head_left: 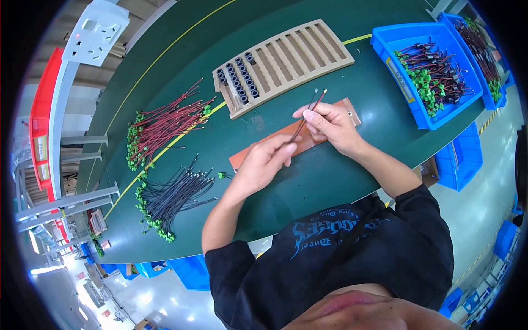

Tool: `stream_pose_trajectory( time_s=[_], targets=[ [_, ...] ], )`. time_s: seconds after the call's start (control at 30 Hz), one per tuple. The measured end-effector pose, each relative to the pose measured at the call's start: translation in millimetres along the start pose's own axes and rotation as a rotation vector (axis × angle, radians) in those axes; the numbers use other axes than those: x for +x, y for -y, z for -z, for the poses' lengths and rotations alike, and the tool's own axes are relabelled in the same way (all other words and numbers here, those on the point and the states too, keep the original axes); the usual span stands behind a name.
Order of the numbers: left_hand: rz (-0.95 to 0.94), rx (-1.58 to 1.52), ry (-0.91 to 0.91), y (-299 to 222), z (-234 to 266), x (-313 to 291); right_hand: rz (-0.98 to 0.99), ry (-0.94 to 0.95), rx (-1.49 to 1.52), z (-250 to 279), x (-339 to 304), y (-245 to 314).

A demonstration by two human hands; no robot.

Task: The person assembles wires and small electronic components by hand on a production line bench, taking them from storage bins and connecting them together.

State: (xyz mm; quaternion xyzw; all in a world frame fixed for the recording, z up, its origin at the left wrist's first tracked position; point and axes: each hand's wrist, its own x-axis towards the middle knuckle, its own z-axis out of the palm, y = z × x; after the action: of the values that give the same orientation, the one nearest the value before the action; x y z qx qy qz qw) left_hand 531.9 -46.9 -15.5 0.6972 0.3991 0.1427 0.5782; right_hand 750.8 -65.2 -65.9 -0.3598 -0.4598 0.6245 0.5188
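Narrow grip both sides here: left hand [261,163] and right hand [333,125] pinch the thin red and black wires [298,130] (tips poking past the right), over the flat orange-brown board [306,144] on the green counter [308,190].

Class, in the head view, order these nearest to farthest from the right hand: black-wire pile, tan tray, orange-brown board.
1. Orange-brown board, beneath the right hand.
2. Tan tray, ahead, slightly left.
3. Black-wire pile, farther left.
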Motion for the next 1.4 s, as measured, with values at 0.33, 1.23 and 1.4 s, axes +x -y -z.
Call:
stream_pose_trajectory(
  time_s=[0.33, 1.23, 1.4],
  targets=[
    [-0.077, -0.064, -0.001, 26, 11, 19, 0.086, -0.156, -0.043, 10, 17, -3],
    [-0.175, 0.08, -0.018, 46, 23, 17, -0.016, -0.117, 0.387, 15, 33, -21],
    [-0.156, 0.087, -0.024, 46, 23, 18, 0.015, -0.137, 0.371, 11, 29, -22]
  ],
)
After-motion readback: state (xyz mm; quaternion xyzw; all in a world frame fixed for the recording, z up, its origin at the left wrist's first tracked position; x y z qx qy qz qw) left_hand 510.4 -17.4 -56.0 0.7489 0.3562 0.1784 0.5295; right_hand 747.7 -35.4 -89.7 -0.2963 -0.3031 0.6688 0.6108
